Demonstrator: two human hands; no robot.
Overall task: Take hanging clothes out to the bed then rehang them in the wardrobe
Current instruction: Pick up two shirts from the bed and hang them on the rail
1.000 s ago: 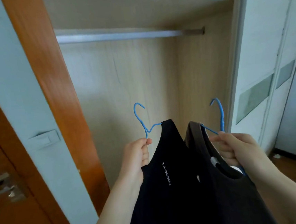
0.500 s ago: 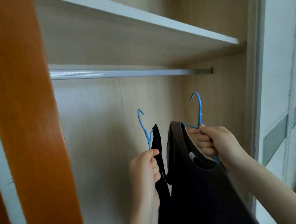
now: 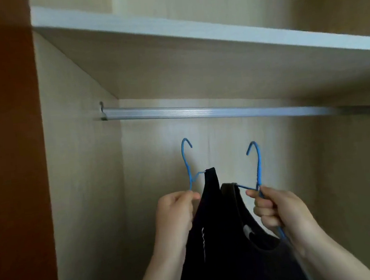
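Two thin blue wire hangers, each w/ a dark sleeveless top. Left hand (image 3: 175,213) pinches the left hanger (image 3: 187,162) at the neck, fingers curled round it; black top (image 3: 208,239) hangs straight down, pale print along its side. Right hand (image 3: 281,211) grips the right hanger (image 3: 257,164), fingers wrapped; dark brown top (image 3: 259,263) drapes below. Both stems upright, hooks up, tips curling left, just under the rail (image 3: 222,111), not touching. Shelf (image 3: 191,33) above, inside the wardrobe.

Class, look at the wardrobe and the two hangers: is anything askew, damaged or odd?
Nothing stands out. The rail looks straight, and each hand, left and right, grips a blue hanger carrying a dark garment below it.
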